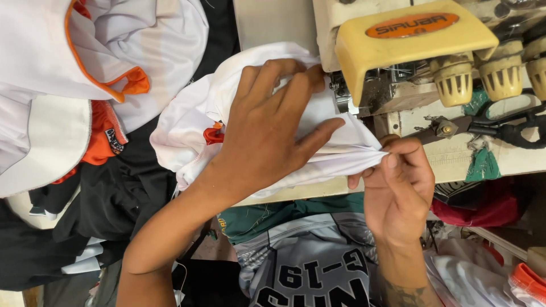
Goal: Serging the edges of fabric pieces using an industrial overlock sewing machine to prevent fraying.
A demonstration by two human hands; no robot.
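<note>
A white garment piece (pixel 187 122) with a small orange patch lies on the bed of a cream and yellow sewing machine (pixel 409 40). My left hand (pixel 267 125) lies flat on the white cloth, fingers spread, with the fingertips next to the machine's needle area. My right hand (pixel 398 182) pinches the gathered edge of the same white cloth between thumb and fingers, just in front of the machine.
A pile of white and orange garments (pixel 85 68) sits at the left over black cloth (pixel 114 199). Black-handled scissors (pixel 489 125) lie on the machine bed at the right. Grey, green and red garments (pixel 307 250) hang below the table edge.
</note>
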